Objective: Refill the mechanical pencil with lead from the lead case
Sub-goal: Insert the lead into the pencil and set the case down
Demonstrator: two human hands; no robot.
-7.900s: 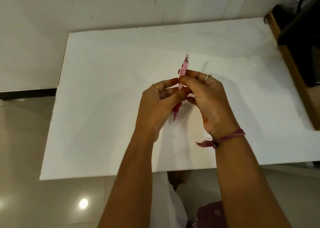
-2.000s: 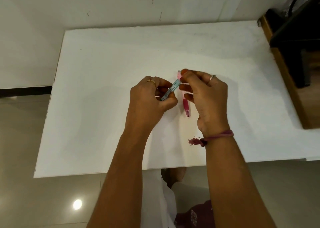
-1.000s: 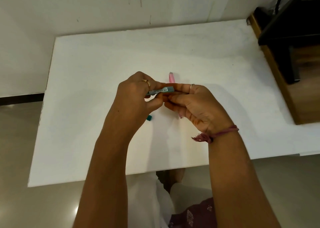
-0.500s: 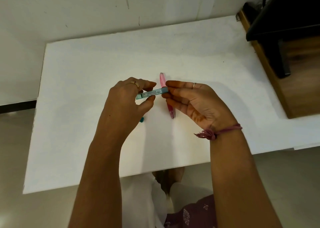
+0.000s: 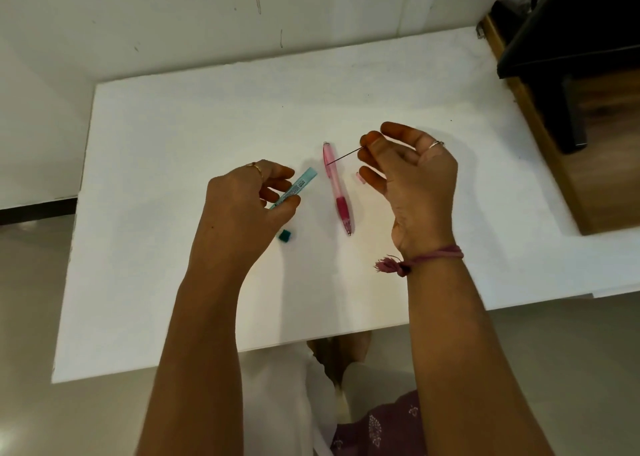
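Note:
A pink mechanical pencil (image 5: 336,185) lies on the white table (image 5: 173,247), tip toward me. Its small pink cap (image 5: 360,178) rests just right of it. My left hand (image 5: 242,209) holds a slim teal lead case (image 5: 298,186), open end pointing up and right. The case's dark teal cap (image 5: 284,236) sits on the table below that hand. My right hand (image 5: 412,178) pinches a thin dark lead (image 5: 344,156) between thumb and forefinger, above the pencil's far end.
A wooden unit (image 5: 561,136) with a black object (image 5: 571,29) on it stands at the table's right edge. A white wall (image 5: 173,15) backs the table. My lap shows below the near edge.
My right hand pulled a lead out of the case and moved away to the right. My left hand drew the case left and tilted it. The pencil stayed on the table.

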